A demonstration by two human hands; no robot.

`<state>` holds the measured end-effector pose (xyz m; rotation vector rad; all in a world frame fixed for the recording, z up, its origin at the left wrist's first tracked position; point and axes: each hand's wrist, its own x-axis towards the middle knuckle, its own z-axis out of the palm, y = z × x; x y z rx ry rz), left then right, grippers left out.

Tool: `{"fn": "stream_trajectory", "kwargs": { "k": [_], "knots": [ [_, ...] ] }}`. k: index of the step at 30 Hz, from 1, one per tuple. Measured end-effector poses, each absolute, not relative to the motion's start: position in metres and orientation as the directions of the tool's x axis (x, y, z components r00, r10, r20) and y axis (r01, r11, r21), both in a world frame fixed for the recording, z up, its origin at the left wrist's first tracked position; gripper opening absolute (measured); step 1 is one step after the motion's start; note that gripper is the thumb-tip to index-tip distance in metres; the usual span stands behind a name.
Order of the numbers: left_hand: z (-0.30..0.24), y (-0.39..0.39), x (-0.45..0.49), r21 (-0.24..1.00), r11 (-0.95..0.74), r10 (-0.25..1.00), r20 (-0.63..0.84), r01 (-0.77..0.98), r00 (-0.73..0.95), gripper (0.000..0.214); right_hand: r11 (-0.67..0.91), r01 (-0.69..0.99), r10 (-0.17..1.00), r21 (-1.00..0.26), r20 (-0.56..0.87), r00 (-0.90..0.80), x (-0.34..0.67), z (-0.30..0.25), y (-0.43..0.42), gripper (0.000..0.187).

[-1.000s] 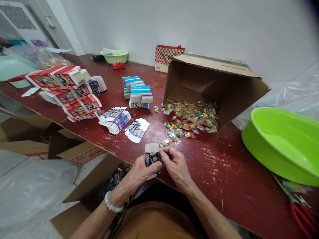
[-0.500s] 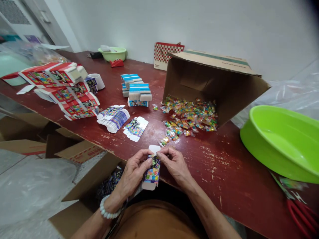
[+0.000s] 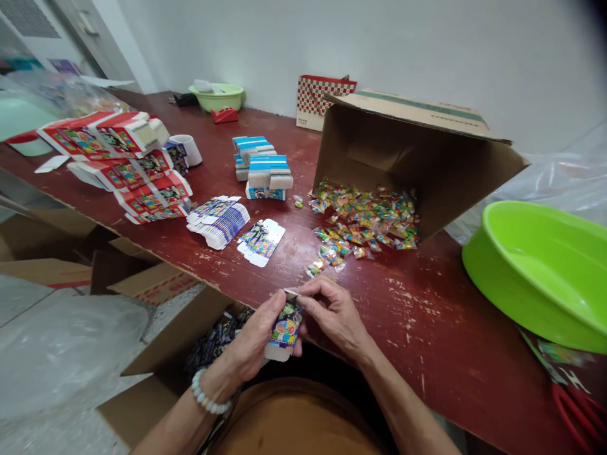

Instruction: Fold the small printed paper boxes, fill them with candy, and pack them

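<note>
A small printed candy box point(image 3: 286, 328) in purple and black is between my hands at the table's front edge. My left hand point(image 3: 258, 333) wraps round its body, thumb along the left side and fingertips showing at the right. With thumb and forefinger, my right hand point(image 3: 332, 313) pinches the white top flap, which lies folded over. At the lower end a pale flap sticks out. Just beyond lie one flat unfolded box point(image 3: 262, 241) and a fanned stack of flat boxes point(image 3: 218, 221). Wrapped candies point(image 3: 365, 218) spill from a tipped cardboard carton point(image 3: 374, 136).
Red boxes point(image 3: 118, 164) are piled at the left, with blue box bundles point(image 3: 265, 167) mid-table. At the right are a bright green basin point(image 3: 535, 278) and red-handled scissors point(image 3: 576, 407). Below the left edge stands an open carton point(image 3: 165, 338) holding dark printed packs.
The box's top flap, upright before, is now folded down under my right fingers. My left hand has shifted to wrap round the box. The view has moved slightly.
</note>
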<state>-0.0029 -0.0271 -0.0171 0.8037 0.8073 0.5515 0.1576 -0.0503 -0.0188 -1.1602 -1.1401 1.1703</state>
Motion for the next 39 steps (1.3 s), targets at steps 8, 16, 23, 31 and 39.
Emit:
{"fn": "stream_trajectory", "kwargs": {
  "k": [8,16,23,31,39],
  "knots": [
    [-0.018,-0.02,0.002,0.859,0.509,0.723,-0.391,-0.056,0.57,0.068,-0.099,-0.072,0.995,-0.992,-0.099,-0.013,0.163,-0.015,-0.039,0.026],
    [-0.028,-0.017,-0.006,0.887,0.461,0.71,-0.352,-0.026,0.61,0.075,-0.078,-0.174,0.996,-0.982,-0.068,-0.064,0.159,-0.006,-0.043,0.02],
    [-0.026,-0.021,-0.001,0.857,0.51,0.746,-0.398,-0.072,0.534,0.077,0.144,0.061,0.984,-0.988,0.136,-0.114,0.157,-0.016,-0.063,0.022],
    [-0.022,-0.053,-0.006,0.698,0.681,0.665,-0.462,-0.222,0.587,0.049,0.25,0.487,0.964,-0.837,0.26,-0.049,0.188,-0.039,-0.027,0.027],
    [-0.049,-0.04,-0.065,0.843,0.528,0.631,-0.473,0.105,0.615,0.059,0.102,0.924,0.993,-0.368,-0.013,-0.115,0.204,-0.033,0.016,0.026]
  ]
}}
